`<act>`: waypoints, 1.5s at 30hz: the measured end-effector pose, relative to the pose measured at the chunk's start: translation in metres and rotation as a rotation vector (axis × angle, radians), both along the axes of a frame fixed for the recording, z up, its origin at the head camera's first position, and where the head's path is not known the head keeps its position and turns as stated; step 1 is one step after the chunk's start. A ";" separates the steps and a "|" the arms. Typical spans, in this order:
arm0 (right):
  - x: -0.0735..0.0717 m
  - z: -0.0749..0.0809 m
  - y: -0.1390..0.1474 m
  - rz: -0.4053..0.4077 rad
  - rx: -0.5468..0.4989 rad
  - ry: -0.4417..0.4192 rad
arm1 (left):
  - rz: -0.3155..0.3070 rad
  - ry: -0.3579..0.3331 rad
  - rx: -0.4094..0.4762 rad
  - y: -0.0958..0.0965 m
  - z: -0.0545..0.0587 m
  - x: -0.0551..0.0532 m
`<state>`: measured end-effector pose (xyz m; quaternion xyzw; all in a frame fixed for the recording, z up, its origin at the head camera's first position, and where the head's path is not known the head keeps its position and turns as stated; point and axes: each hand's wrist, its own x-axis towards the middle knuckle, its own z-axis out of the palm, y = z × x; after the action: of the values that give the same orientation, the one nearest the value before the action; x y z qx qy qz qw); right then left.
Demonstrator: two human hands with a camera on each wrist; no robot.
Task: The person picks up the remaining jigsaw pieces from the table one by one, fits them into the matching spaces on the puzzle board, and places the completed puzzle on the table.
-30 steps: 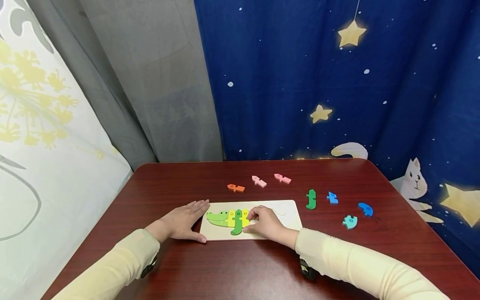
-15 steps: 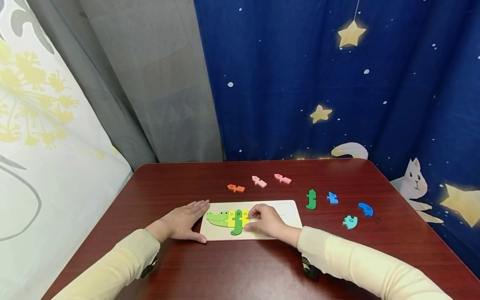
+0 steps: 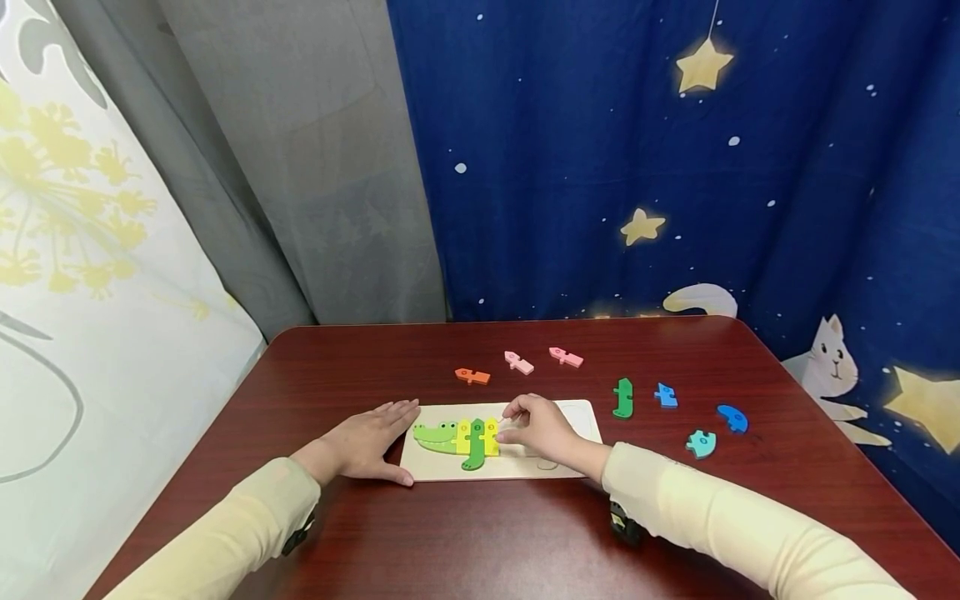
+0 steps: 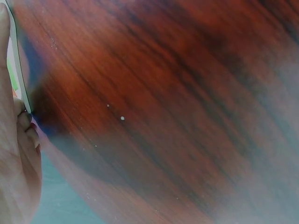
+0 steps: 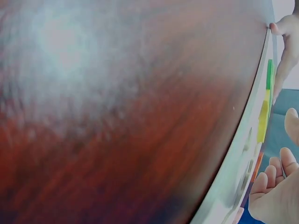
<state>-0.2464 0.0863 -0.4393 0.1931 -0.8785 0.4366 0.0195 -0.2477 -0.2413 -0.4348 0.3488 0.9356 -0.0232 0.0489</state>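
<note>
A pale wooden puzzle board [image 3: 450,475] lies on the table with a crocodile part-filled at its left: a green head [image 3: 435,437], a yellow piece [image 3: 462,437], a green leg piece [image 3: 473,450] and another yellow piece [image 3: 491,437]. My left hand [image 3: 369,442] rests at the board's left edge with its fingers extended and its thumb by the near corner. Over the bare right part hovers my right hand [image 3: 543,429], just right of the last yellow piece. Its thumb [image 5: 292,123] stands apart from the loosely bent fingers in the right wrist view, with nothing between them.
Behind the board lie an orange piece [image 3: 472,377] and two pink pieces [image 3: 518,362]. To its right are a green leg piece [image 3: 623,398], a blue piece [image 3: 665,395], a curved blue piece [image 3: 732,418] and a turquoise piece [image 3: 701,444]. Curtains hang behind the table [image 3: 495,542].
My right hand has drawn up and to the right from the last yellow piece, uncovering it and an outline near the board's front edge. The left hand and loose pieces stay put.
</note>
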 end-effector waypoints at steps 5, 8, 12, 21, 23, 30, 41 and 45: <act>-0.006 0.004 0.003 -0.022 0.001 -0.018 | -0.005 0.004 0.002 0.000 0.000 0.000; -0.010 0.006 0.005 -0.029 -0.005 -0.026 | -0.009 0.008 0.000 0.000 0.001 0.000; -0.016 0.009 0.006 -0.041 -0.013 -0.026 | -0.012 0.010 -0.003 -0.001 0.000 -0.001; -0.032 0.010 0.007 -0.062 -0.016 -0.047 | -0.018 0.009 0.002 -0.001 0.000 0.000; -0.036 0.010 0.006 -0.061 -0.018 -0.051 | -0.020 0.005 0.001 -0.001 0.000 0.000; -0.049 0.010 0.003 -0.040 -0.056 -0.039 | -0.028 0.005 0.006 0.000 0.001 0.000; -0.065 0.010 -0.007 -0.053 -0.081 -0.115 | -0.013 -0.001 -0.012 0.000 0.001 0.000; -0.068 0.009 -0.013 -0.047 -0.072 -0.110 | -0.013 -0.001 -0.007 0.000 0.001 0.000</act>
<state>-0.3145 0.0732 -0.4302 0.1474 -0.8662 0.4773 -0.0118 -0.2475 -0.2411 -0.4337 0.3549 0.9332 -0.0264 0.0506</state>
